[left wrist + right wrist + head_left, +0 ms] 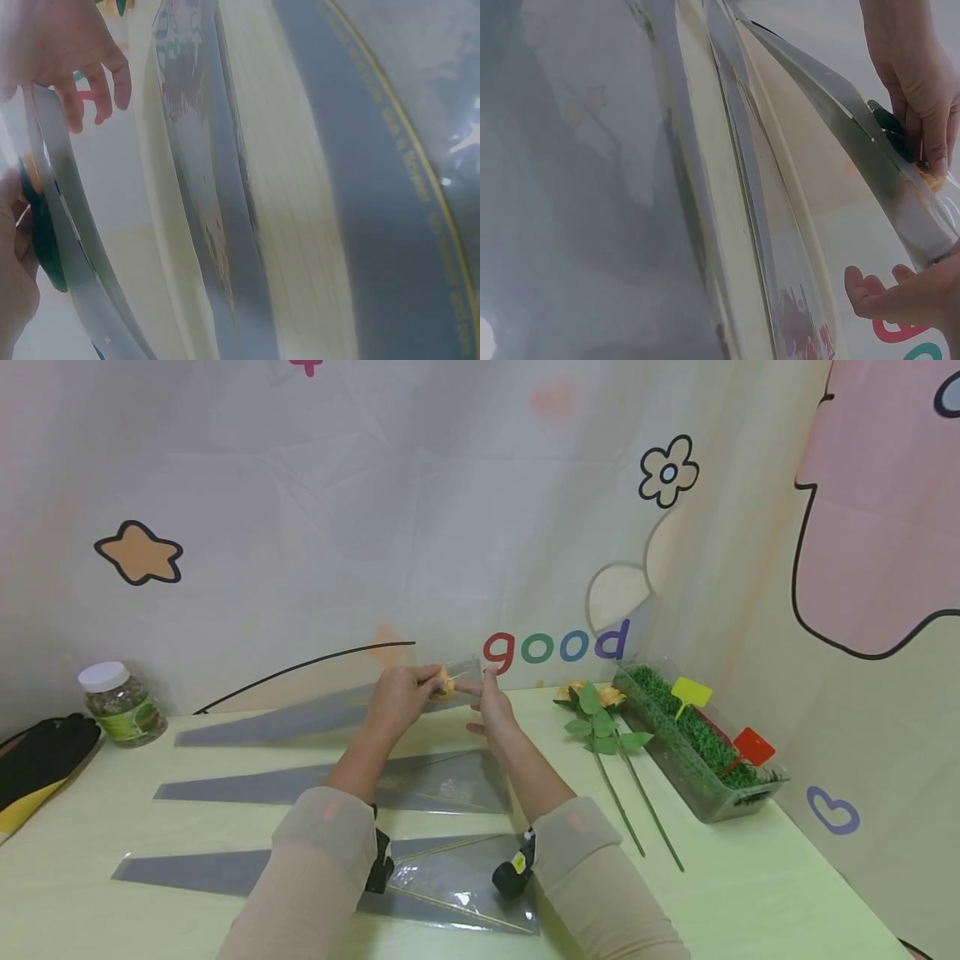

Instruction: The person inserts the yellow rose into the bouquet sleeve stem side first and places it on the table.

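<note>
Flower (447, 685) with yellow-orange petals is sitting at the right end of the far grey wrapper (300, 717), toward the far middle of the table (787, 897); whether it is lying inside the wrapper or against it, I cannot tell. The left hand (403, 695) is pinching it between thumb and fingers, and a dark green leaf (891, 127) is showing beside those fingers in the right wrist view. The right hand (497, 710) is touching the clear right end of the same wrapper, its fingers lying loosely apart; whether its thumb is gripping the wrapper, I cannot tell. A second wrapper (247, 786) and, nearest, a third wrapper (202, 872) are lying flat, both narrowing leftward. On the right, two leafy stems (603, 724) with yellow blooms (612, 696) are resting near a planter box (716, 806), which is holding green grass (701, 731), a yellow tag (692, 692) and a red tag (753, 747). At the far left, a white-lidded jar (123, 710) is standing beside a black-and-yellow bundle (45, 764)
</note>
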The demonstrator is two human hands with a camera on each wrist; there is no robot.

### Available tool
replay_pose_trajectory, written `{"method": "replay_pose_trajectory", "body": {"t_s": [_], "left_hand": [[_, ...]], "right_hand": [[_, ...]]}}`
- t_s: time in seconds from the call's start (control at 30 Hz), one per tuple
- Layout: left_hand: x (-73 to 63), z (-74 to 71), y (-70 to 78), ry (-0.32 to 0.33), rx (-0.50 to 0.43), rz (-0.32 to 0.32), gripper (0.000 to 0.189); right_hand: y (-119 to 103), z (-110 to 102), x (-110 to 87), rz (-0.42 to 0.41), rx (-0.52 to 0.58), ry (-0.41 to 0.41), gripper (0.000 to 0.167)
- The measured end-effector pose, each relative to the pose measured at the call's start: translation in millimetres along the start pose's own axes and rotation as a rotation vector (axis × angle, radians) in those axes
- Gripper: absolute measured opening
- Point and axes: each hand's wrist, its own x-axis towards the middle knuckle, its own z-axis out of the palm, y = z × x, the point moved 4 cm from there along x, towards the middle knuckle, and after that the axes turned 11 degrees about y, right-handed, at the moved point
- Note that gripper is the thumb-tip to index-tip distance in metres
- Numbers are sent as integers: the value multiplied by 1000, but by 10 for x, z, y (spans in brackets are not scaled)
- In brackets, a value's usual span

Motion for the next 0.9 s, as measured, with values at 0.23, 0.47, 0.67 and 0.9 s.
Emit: {"method": "replay_pose_trajectory", "body": {"t_s": [0.23,0.47,0.67,0.9], "left_hand": [[6,-3,-7,1,13,11,34],[8,-11,-25,5,10,23,33],[-4,-21,-10,34,18,64,31],[0,-23,-19,48,24,50,30]], "right_hand": [[-1,13,16,48,-5,-18,72],[-8,30,0,28,12,-16,72],[-40,-34,-8,-78,2,86,67],[-200,-187,-72,-325,-141,308,51]]}}
